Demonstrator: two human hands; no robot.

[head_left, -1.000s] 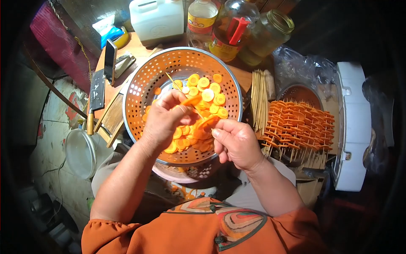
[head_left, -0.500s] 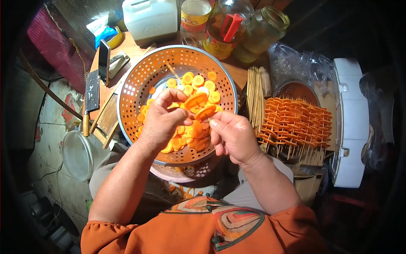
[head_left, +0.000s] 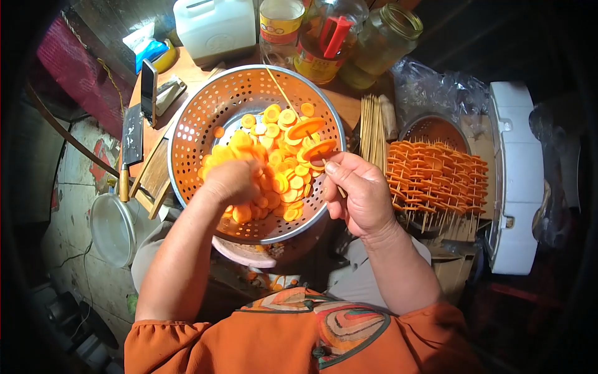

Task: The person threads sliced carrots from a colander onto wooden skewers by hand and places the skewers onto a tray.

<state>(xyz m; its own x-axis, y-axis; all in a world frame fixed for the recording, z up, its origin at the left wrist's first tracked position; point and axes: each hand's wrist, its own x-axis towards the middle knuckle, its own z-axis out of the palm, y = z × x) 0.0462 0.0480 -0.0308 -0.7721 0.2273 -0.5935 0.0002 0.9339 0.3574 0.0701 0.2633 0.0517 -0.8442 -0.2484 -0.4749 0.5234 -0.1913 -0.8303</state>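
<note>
Closely crowded colander

The right hand has its grip pinching a skewer bearing two slices over the colander. The left hand covers loose slices, hiding its grip: spread or closed, I cannot tell. Jug, bottles and jar stand beyond; cleaver left, filled skewers right.

Count 1 bare left hand, 1 bare right hand, 1 round perforated metal colander, 1 thin pale wooden skewer bearing 2 round orange discs, 1 translucent white plastic jug, 1 dark-bladed cleaver, 1 open glass jar. Add loose orange slices, probably over 30, with many overlapped.
</note>
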